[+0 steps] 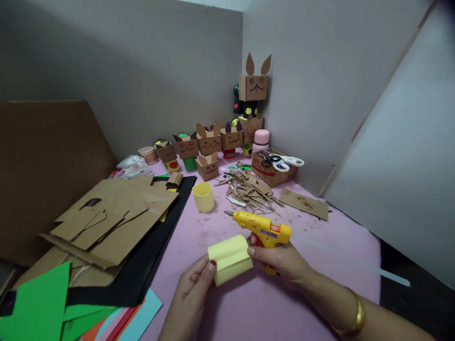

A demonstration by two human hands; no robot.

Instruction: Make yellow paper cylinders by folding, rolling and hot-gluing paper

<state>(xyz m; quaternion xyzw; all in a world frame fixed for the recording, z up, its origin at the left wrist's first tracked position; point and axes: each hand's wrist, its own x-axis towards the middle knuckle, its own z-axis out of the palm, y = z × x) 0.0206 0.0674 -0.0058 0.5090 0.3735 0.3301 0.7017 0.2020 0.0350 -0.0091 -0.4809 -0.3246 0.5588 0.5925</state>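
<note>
Both hands hold a rolled strip of pale yellow paper [230,258] low over the pink table top [320,246]. My left hand [194,284] pinches its left end with thumb and fingers. My right hand [280,265] presses its right end with the thumb, and its fingers lie against the handle of a yellow glue gun [261,228] that rests just behind the roll, nozzle pointing left. A finished yellow paper cylinder [203,196] stands upright a little farther back.
Brown cardboard pieces [113,218] lie on a black sheet [149,255] at the left, with green paper [39,303] nearer. Cardboard scraps [249,189], a box with scissors [280,162], a pink bottle [261,139] and several cardboard animal boxes [209,142] fill the back corner.
</note>
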